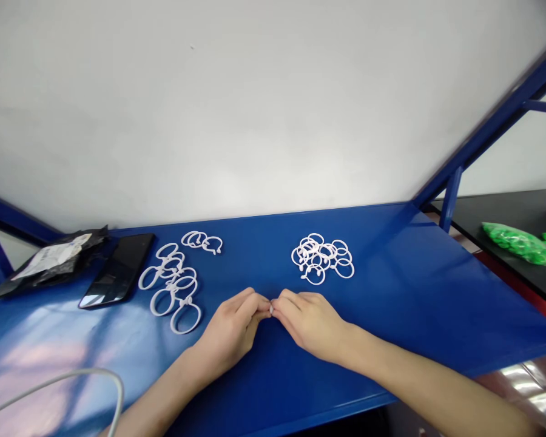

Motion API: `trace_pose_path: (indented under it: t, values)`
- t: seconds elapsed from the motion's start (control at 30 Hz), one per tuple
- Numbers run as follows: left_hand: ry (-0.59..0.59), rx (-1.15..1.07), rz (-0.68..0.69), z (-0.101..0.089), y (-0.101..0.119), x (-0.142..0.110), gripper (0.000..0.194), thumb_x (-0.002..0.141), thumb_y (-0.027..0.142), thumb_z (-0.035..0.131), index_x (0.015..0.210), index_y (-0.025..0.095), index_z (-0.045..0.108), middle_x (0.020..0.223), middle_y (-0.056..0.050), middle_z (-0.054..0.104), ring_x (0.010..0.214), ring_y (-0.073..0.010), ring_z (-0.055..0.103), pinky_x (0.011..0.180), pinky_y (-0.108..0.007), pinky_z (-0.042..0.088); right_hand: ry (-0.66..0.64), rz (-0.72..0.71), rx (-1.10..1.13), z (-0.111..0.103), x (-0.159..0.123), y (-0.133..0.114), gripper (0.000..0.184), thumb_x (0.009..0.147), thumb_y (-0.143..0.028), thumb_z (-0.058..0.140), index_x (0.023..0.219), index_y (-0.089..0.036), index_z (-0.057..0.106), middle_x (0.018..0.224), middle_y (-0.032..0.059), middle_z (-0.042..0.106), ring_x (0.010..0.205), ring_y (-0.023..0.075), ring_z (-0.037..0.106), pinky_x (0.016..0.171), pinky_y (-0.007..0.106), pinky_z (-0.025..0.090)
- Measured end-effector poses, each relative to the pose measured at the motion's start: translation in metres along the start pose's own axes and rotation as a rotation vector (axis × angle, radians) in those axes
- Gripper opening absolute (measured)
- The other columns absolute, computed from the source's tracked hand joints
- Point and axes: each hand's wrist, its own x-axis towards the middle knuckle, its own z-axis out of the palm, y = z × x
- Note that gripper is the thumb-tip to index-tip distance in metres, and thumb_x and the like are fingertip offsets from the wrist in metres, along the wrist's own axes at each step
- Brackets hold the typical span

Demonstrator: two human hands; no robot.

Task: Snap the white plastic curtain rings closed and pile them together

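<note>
Above the front part of the blue table, my left hand (236,321) and my right hand (309,321) meet at the fingertips, both closed in a pinch. Between them shows the small white tip of a white plastic ring (271,309), most of which the fingers hide. Beyond my right hand lies a pile of white plastic rings (316,255), some open with ball-shaped ends. Left of my left hand, several more rings (185,318) sit in a linked-looking cluster. A smaller group of rings (204,240) rests farther back.
The blue table (255,394) ends at a pale wall (264,121). On the left are a black phone (118,270) and a black plastic parcel (54,258). A white cable (73,373) arcs at lower left. At right, a bag of green pieces (519,243) lies beyond a blue frame (486,130).
</note>
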Motion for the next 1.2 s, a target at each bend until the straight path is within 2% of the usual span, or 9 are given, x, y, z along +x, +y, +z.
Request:
trace_pose_path:
  t: [0.1,0.2,0.37,0.53,0.73,0.83,1.0,1.1,1.2]
  values:
    - [-0.105,0.155,0.001,-0.014,-0.01,0.009,0.014,0.1,0.019,0.053,0.105,0.022,0.066,0.098,-0.004,0.075,0.088,-0.0185,0.068,0.081,-0.032,0.056,0.078,0.045,0.046,-0.005,0.005,0.005,0.029,0.11,-0.03,0.041,0.1,-0.018,0.066,0.087,0.0028,0.07,0.07,0.0147,0.066,0.062,0.028,0.047]
    - [-0.045,0.407,-0.083,-0.03,-0.03,0.014,0.029,0.1,0.023,0.052,0.125,0.02,0.066,0.122,-0.011,0.073,0.112,-0.0291,0.063,0.099,-0.048,0.051,0.101,0.126,-0.016,-0.012,0.008,0.015,0.027,0.109,-0.031,0.046,0.099,-0.018,0.067,0.091,0.0041,0.071,0.078,0.0161,0.069,0.067,0.028,0.051]
    - [0.009,0.723,-0.278,-0.042,-0.067,0.01,0.051,0.094,0.012,0.043,0.143,0.013,0.057,0.148,-0.017,0.059,0.134,-0.0397,0.05,0.106,-0.056,0.043,-0.054,0.318,-0.244,-0.025,0.008,0.035,0.013,0.101,-0.022,0.06,0.096,-0.016,0.07,0.105,0.0097,0.067,0.081,0.0198,0.068,0.056,0.028,0.05]
    - [-0.074,0.81,-0.352,-0.043,-0.076,0.005,0.045,0.097,0.016,0.04,0.135,0.011,0.063,0.129,-0.021,0.069,0.122,-0.0433,0.055,0.093,-0.056,0.044,-0.091,0.406,-0.288,-0.031,0.007,0.04,0.006,0.097,-0.019,0.064,0.096,-0.016,0.07,0.109,0.0118,0.063,0.088,0.023,0.068,0.052,0.027,0.05]
    - [-0.075,0.763,-0.33,-0.044,-0.07,0.01,0.033,0.1,0.02,0.043,0.119,0.018,0.07,0.106,-0.015,0.076,0.104,-0.0369,0.06,0.085,-0.049,0.043,-0.004,0.344,-0.225,-0.03,0.005,0.031,0.01,0.097,-0.02,0.06,0.101,-0.015,0.068,0.109,0.012,0.062,0.088,0.024,0.069,0.06,0.033,0.058]
    - [-0.07,0.643,-0.289,-0.039,-0.057,0.013,0.028,0.1,0.021,0.045,0.112,0.019,0.07,0.101,-0.012,0.074,0.098,-0.0321,0.06,0.084,-0.045,0.046,0.029,0.291,-0.158,-0.026,0.004,0.021,0.016,0.099,-0.023,0.057,0.109,-0.016,0.067,0.109,0.0121,0.064,0.085,0.0231,0.069,0.065,0.036,0.061]
    - [-0.123,0.02,-0.261,-0.026,-0.009,0.015,0.018,0.098,0.02,0.048,0.104,0.023,0.065,0.098,-0.003,0.069,0.091,-0.0195,0.063,0.082,-0.033,0.053,0.084,0.176,0.086,-0.018,0.004,0.004,0.029,0.102,-0.028,0.054,0.128,-0.017,0.059,0.131,0.016,0.062,0.097,0.0245,0.072,0.077,0.04,0.063]
    - [-0.199,-0.247,-0.35,-0.021,0.015,0.014,0.014,0.098,0.021,0.05,0.101,0.023,0.063,0.096,-0.001,0.069,0.086,-0.0155,0.065,0.079,-0.029,0.055,0.106,0.146,0.287,-0.014,0.004,0.001,0.019,0.106,-0.028,0.05,0.116,-0.018,0.062,0.115,0.0099,0.072,0.093,0.0209,0.073,0.08,0.037,0.061]
    - [-0.167,-0.407,-0.453,-0.018,0.022,0.015,0.011,0.099,0.027,0.052,0.101,0.022,0.062,0.097,-0.002,0.07,0.086,-0.0148,0.068,0.078,-0.028,0.057,0.102,0.242,0.476,-0.012,0.004,0.003,0.013,0.104,-0.03,0.057,0.107,-0.02,0.064,0.098,0.0031,0.076,0.081,0.0164,0.072,0.074,0.03,0.057]
